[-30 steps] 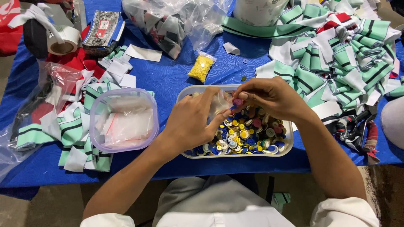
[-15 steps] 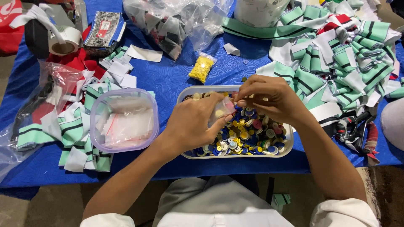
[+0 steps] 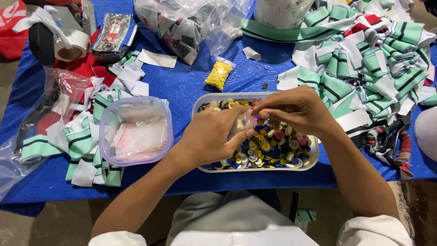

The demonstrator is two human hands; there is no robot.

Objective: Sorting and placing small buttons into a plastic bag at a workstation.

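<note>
Both hands hover over a white oblong tray (image 3: 198, 104) filled with several mixed buttons (image 3: 273, 148) in yellow, blue, white and red. My left hand (image 3: 211, 136) grips a small clear plastic bag (image 3: 240, 126) between thumb and fingers. My right hand (image 3: 293, 109) pinches the bag's top edge from the right, fingertips meeting the left hand's. What is inside the bag is hard to make out.
A clear tub (image 3: 135, 130) of small empty bags stands left of the tray. A little bag of yellow buttons (image 3: 219, 74) lies behind it. Green-striped fabric pieces (image 3: 364, 68) pile up at right and at left, with a tape roll (image 3: 69, 46) at back left on the blue tablecloth (image 3: 191, 86).
Both hands have shifted slightly left and closer together over the tray, the right fingers closing onto the small bag's top.
</note>
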